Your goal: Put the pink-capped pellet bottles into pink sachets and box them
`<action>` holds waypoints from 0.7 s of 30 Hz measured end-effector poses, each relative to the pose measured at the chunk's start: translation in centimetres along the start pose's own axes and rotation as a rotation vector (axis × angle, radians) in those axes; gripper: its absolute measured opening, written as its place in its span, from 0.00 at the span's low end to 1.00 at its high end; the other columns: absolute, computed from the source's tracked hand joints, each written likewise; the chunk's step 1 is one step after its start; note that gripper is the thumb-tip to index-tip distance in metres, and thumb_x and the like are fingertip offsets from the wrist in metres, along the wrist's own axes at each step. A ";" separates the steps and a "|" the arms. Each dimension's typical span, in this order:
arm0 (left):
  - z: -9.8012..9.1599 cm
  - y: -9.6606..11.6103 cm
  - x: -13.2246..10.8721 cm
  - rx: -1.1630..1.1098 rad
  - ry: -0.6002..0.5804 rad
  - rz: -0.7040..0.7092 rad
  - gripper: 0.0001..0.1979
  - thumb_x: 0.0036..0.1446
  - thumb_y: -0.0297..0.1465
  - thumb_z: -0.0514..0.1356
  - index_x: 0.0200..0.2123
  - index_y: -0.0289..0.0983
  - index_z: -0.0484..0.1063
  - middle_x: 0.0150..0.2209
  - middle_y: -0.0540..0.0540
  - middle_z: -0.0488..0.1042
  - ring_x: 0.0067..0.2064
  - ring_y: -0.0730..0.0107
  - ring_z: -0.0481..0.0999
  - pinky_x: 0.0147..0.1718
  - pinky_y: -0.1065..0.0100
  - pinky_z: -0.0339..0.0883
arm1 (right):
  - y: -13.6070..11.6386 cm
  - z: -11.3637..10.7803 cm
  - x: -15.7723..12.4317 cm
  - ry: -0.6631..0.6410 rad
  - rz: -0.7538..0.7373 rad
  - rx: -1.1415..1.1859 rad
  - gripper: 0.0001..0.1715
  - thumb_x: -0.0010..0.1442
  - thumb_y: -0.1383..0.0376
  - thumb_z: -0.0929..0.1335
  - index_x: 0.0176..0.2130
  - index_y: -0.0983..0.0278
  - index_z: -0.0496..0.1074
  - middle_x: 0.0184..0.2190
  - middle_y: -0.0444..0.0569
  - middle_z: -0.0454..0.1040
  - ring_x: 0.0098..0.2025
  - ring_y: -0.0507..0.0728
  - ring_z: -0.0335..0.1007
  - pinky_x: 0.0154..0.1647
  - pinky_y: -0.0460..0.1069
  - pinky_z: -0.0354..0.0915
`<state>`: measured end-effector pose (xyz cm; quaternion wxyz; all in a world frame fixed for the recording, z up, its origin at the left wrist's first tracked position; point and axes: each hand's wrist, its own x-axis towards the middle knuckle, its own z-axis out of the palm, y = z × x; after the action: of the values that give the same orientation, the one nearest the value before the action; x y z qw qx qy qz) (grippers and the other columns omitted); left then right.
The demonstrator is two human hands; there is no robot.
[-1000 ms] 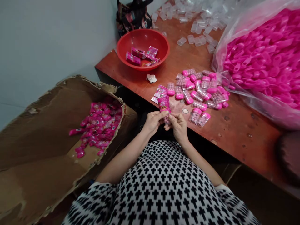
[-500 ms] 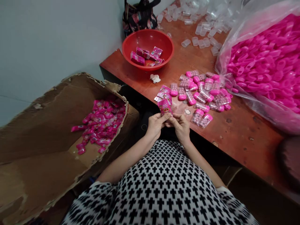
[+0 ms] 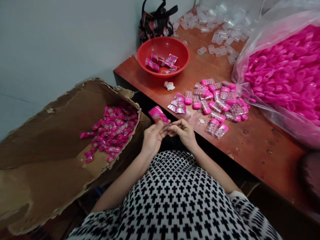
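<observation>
My left hand [image 3: 152,138] is closed on a pink packet [image 3: 158,114], which tilts up and to the left above my fingers, slightly blurred. Beside it my right hand [image 3: 183,131] has thumb and fingers pinched together near the packet's lower end; what lies between them is too small to make out. Flat pink sachets [image 3: 178,102] rest on the table just beyond my hands. To their right are several clear bottles of small pink balls with pink caps [image 3: 221,106].
A cardboard box [image 3: 57,133] with pink packets stands at the left. On the table [image 3: 252,146] are a red bowl [image 3: 185,58] holding packets, crumpled white tissue [image 3: 169,85], clear cups [image 3: 202,50], a plastic bag of pink caps [image 3: 287,73] and a dark patterned bag [image 3: 157,26].
My left hand has moved left, taking the packet away from beside the flat sachets towards the box. My right hand has shifted slightly left. The view has shifted a little.
</observation>
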<state>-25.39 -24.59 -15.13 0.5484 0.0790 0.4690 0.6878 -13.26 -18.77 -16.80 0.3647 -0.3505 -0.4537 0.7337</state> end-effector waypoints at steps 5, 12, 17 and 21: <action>-2.5 3.2 1.8 -0.104 0.266 0.289 0.22 0.52 0.51 0.57 0.37 0.38 0.72 0.40 0.43 0.78 0.44 0.66 0.77 0.46 0.65 0.69 | -0.6 -1.2 -0.5 0.022 -0.015 -0.079 0.16 0.50 0.55 0.72 0.30 0.64 0.68 0.23 0.43 0.76 0.22 0.50 0.73 0.21 0.44 0.70; 1.2 1.4 11.3 0.526 0.098 0.552 0.26 0.50 0.43 0.63 0.51 0.39 0.68 0.55 0.38 0.69 0.54 0.58 0.70 0.53 0.59 0.61 | -0.2 -3.2 -1.4 0.118 0.000 -0.158 0.15 0.52 0.54 0.70 0.29 0.64 0.69 0.23 0.43 0.76 0.20 0.48 0.71 0.20 0.43 0.67; 3.9 1.1 19.5 1.251 0.062 0.733 0.20 0.50 0.34 0.64 0.48 0.38 0.73 0.54 0.36 0.67 0.59 0.46 0.61 0.58 0.50 0.45 | -0.1 -3.2 -1.8 0.145 0.020 -0.197 0.14 0.52 0.55 0.71 0.29 0.64 0.70 0.22 0.44 0.76 0.20 0.49 0.70 0.19 0.43 0.67; 4.5 1.0 21.9 1.389 0.095 0.723 0.13 0.54 0.34 0.59 0.42 0.38 0.77 0.50 0.37 0.71 0.54 0.47 0.64 0.57 0.48 0.46 | -0.1 -3.6 -1.9 0.191 0.025 -0.195 0.14 0.52 0.56 0.70 0.29 0.64 0.70 0.23 0.44 0.76 0.20 0.49 0.70 0.20 0.44 0.66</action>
<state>-31.65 -3.91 -20.82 0.0948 0.5223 0.7599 0.3754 -9.25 -18.83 -17.61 0.3611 -0.4583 -0.4817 0.6538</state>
